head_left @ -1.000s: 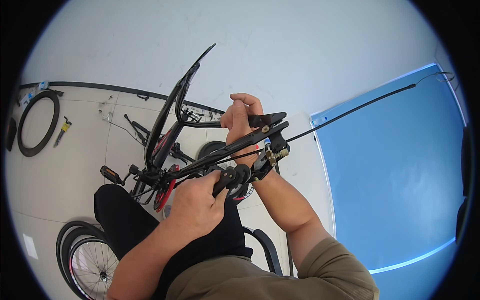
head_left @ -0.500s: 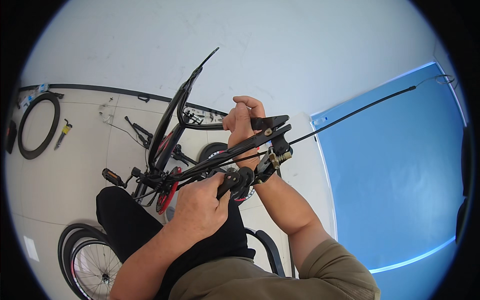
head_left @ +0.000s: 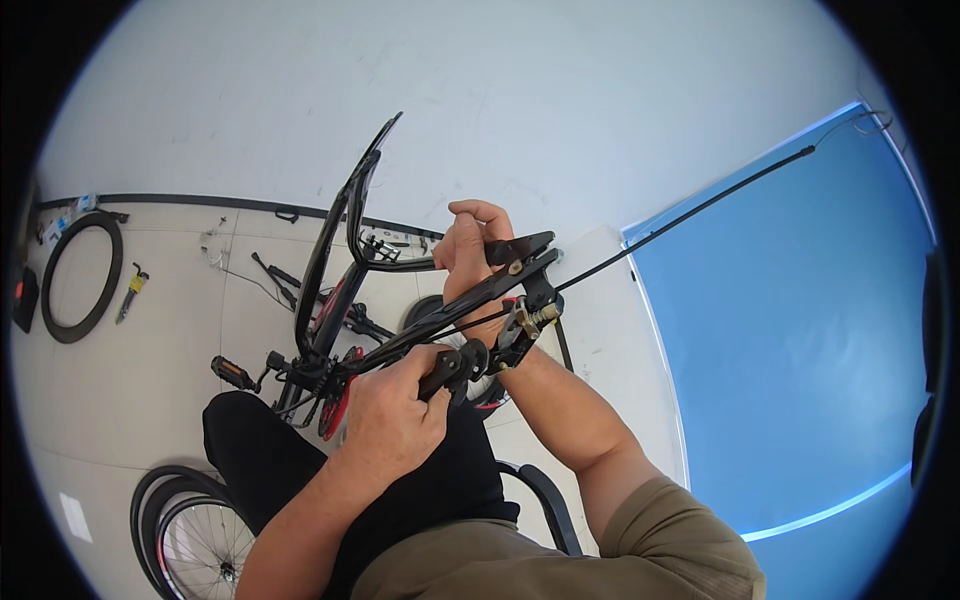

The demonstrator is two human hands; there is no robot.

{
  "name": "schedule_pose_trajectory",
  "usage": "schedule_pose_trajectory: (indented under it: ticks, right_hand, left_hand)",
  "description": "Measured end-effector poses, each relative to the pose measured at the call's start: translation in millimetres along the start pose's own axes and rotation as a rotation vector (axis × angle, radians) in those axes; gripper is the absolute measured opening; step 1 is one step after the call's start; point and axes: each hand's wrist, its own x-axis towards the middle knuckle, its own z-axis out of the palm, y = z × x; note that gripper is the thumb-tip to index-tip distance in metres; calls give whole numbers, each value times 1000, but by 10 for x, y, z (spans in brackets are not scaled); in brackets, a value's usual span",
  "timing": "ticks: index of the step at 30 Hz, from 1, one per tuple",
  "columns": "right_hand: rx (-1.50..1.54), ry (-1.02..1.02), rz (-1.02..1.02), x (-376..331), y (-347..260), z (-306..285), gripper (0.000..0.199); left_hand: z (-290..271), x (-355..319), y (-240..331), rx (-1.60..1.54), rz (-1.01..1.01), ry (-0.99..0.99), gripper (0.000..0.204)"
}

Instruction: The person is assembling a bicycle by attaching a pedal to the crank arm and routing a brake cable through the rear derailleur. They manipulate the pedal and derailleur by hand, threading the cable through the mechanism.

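Observation:
A black bicycle frame (head_left: 335, 235) is raised in front of me, its tubes crossing the middle of the view. My right hand (head_left: 470, 250) grips the frame's end by a black brake arm (head_left: 520, 250). My left hand (head_left: 390, 420) is closed on a small black tool (head_left: 450, 368) set against the brake part on the frame. A long black cable (head_left: 700, 208) runs from the brake up toward the upper right. A pedal (head_left: 232, 373) and a red chainring (head_left: 335, 410) show lower down.
A loose black tyre (head_left: 80, 262) and a small tool (head_left: 132, 292) lie on the tiled floor at left. A spoked wheel (head_left: 195, 540) lies at lower left. A blue panel (head_left: 800, 330) fills the right side. My dark trousers (head_left: 270, 460) show below.
The frame and both hands have shifted very slightly right and up in the view. Both grips are unchanged.

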Motion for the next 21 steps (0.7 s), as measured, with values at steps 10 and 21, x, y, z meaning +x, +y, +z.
schedule_pose_trajectory:
  ticks: [10,21]
  right_hand:
    - [-76,47,-48,14,-19,86,17]
    - [17,56,-41,47,9,73,13]
  left_hand:
    - [-31,17,-127,121,120,25,24]
    - [-55,-5,-29,-36,78,21,32]
